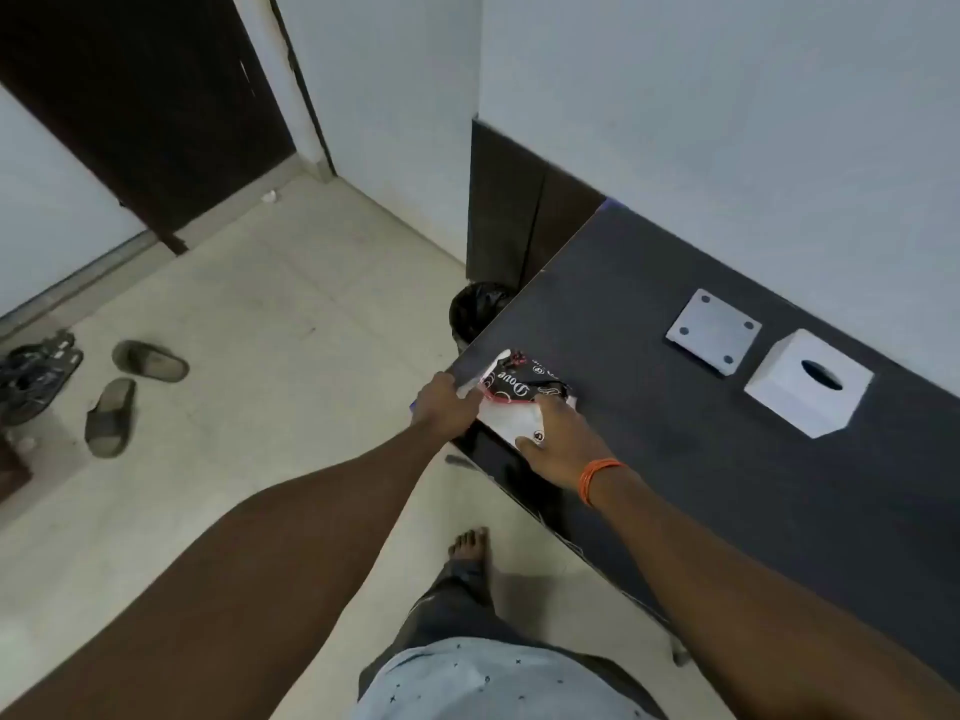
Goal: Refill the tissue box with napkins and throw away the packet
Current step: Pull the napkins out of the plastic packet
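A black and white napkin packet (519, 389) with red trim lies at the near left corner of the dark table (727, 459). My left hand (447, 405) grips its left end at the table's edge. My right hand (558, 441) presses on and holds its near right side, where white napkins (506, 418) show. The white tissue box (808, 389) with an oval slot stands upright further right on the table. Its flat white bottom plate (714, 330) lies beside it, to its left.
A bin with a black liner (475, 309) stands on the floor just past the table's left end. Slippers (130, 387) and sandals (36, 371) lie on the tiled floor at the left. My bare foot (470, 545) is near the table's edge.
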